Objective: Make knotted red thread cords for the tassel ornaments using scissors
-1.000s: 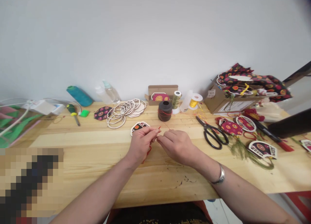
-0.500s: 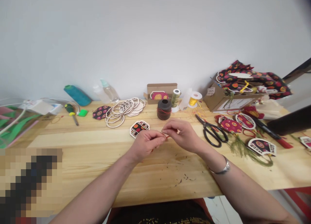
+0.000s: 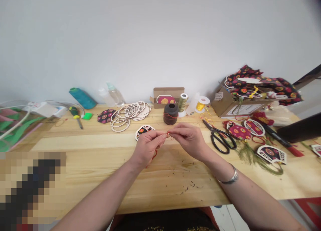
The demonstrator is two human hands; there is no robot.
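Note:
My left hand (image 3: 147, 147) and my right hand (image 3: 188, 139) meet fingertip to fingertip above the middle of the wooden table (image 3: 100, 170). Both pinch a thin red cord (image 3: 167, 134); a loop of it hangs below my left palm. A small fan-shaped ornament with black patterned cloth (image 3: 144, 131) lies just beyond my left hand. Behind the hands stands a dark spool wound with red cord (image 3: 171, 113). A silver bracelet (image 3: 229, 178) is on my right wrist.
Black scissors (image 3: 220, 139) lie right of my hands, with finished ornaments and green tassels (image 3: 253, 150) beyond. A cardboard box of patterned cloth (image 3: 240, 97) stands back right. Wooden frames (image 3: 127, 114), a screwdriver (image 3: 75, 114), bottles and a teal spool (image 3: 82, 98) sit back left.
My right hand rose and moved away to the right, then came back; its fingertips now pinch the cord against my left hand's. My left hand has hardly moved.

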